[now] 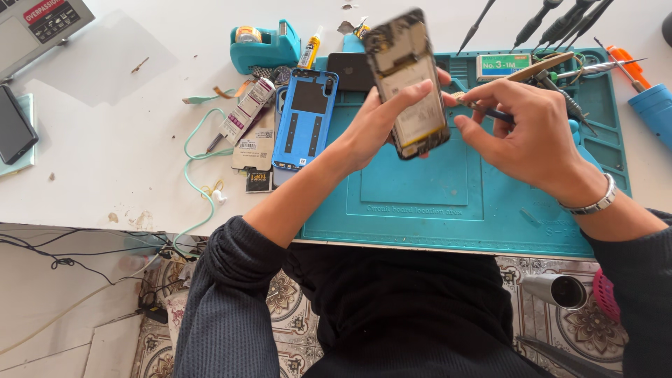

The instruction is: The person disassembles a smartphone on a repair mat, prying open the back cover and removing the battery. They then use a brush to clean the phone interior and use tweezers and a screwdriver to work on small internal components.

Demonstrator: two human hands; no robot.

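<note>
Your left hand [378, 122] has its grip closed around an opened phone [409, 84], thumb across its face and fingers behind, holding it tilted in the air above the teal work mat [448, 203]. Your right hand [521, 133] has its grip pinched on a thin dark tool [490, 112], whose tip sits at the phone's right edge.

The phone has no support beneath it, so I judge that a hard push from the tool could twist it out of your hold and drop it onto the mat, or let the tip skid across the exposed insides.

One blue back cover [305, 119] lies left of the mat on the white bench [105, 154], beside one teal tape dispenser [264, 45] and one small glue tube [310, 49]. One dark phone [14, 129] rests at the far left. About five screwdrivers [553, 24] stand at the far right.
</note>
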